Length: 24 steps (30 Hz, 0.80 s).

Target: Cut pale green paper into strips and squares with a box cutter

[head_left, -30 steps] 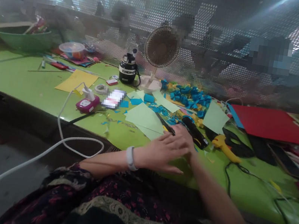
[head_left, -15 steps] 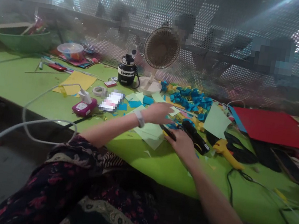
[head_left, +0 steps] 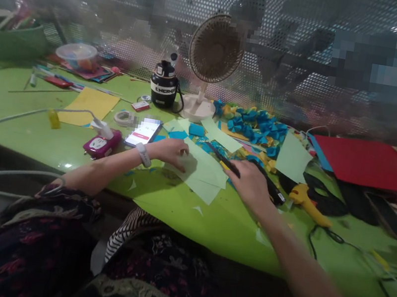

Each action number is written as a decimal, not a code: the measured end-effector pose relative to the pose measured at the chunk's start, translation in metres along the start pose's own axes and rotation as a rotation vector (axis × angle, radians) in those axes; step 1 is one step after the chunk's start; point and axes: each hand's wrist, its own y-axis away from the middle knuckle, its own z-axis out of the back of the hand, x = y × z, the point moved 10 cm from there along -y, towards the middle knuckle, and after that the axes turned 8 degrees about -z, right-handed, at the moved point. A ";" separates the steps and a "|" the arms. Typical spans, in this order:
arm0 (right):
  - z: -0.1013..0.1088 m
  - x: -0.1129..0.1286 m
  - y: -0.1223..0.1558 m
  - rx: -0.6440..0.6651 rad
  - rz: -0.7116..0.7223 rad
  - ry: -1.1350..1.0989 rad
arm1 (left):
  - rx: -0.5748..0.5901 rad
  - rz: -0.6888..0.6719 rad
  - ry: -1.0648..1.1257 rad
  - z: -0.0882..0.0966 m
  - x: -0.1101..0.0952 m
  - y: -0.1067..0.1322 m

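The left hand [head_left: 167,152], loose and empty, is over pale green paper [head_left: 202,171] on the table [head_left: 170,204], the right hand [head_left: 251,186] grips what may be black scissors [head_left: 229,163], with blue and yellow bits [head_left: 251,128] already piled up but the green sheets left big.

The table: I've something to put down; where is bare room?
Bare: the table front, between green paper and near edge, bar small scraps; also left of the pink adapter, in front of the white cable. Crowded: right of the fan, with blue and yellow scraps, and around the glue gun.
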 end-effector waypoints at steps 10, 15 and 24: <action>-0.040 0.019 -0.031 0.019 0.056 0.102 | 0.068 -0.051 0.340 -0.020 0.000 0.000; -0.033 0.034 -0.025 -0.012 0.092 -0.046 | -0.010 -0.026 0.516 -0.016 0.003 0.004; -0.046 0.049 0.008 0.147 0.236 -0.130 | -0.097 -0.050 0.662 -0.022 -0.014 0.006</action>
